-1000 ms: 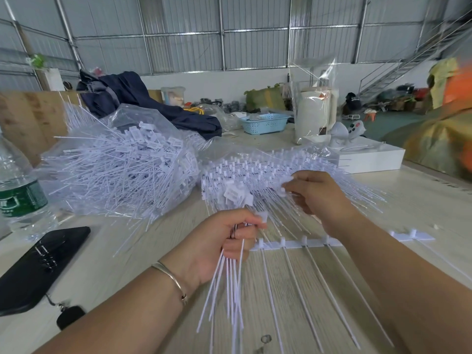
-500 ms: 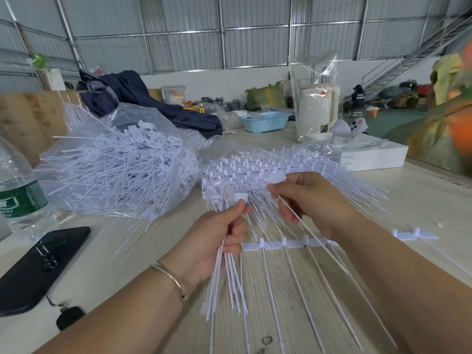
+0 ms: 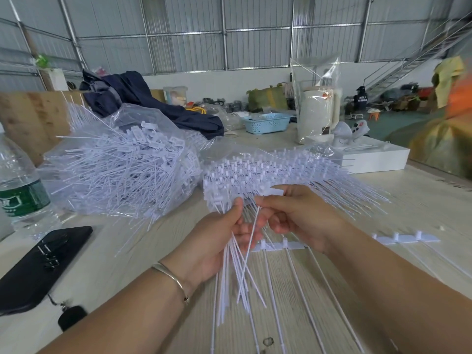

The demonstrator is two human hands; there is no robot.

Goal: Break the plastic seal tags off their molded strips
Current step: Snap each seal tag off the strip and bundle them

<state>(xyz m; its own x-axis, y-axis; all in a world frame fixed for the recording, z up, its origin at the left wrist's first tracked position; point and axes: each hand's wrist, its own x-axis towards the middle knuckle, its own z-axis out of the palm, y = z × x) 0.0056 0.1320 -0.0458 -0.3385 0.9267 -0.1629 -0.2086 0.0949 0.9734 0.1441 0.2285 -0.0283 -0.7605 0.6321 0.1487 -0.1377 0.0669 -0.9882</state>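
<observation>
White tag bundle [image 3: 237, 272], tails downward

Single head-worn wide-angle view, looking forward and down over a wooden table [image 3: 421, 200]. Close on both forearms, left hand [image 3: 217, 241] and right hand [image 3: 298, 218] mid-frame. Far wall [image 3: 229, 34] bends at the edges. No second view to share.

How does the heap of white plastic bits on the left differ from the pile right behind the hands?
The left heap is a jumble of loose tags lying at all angles inside a clear bag. The pile behind the hands is stacked strips, with tag heads in neat rows and tails fanning out one way. The left heap stands taller; the pile behind the hands spreads flatter and wider. Both are the same white plastic and rest on the wooden table.
</observation>
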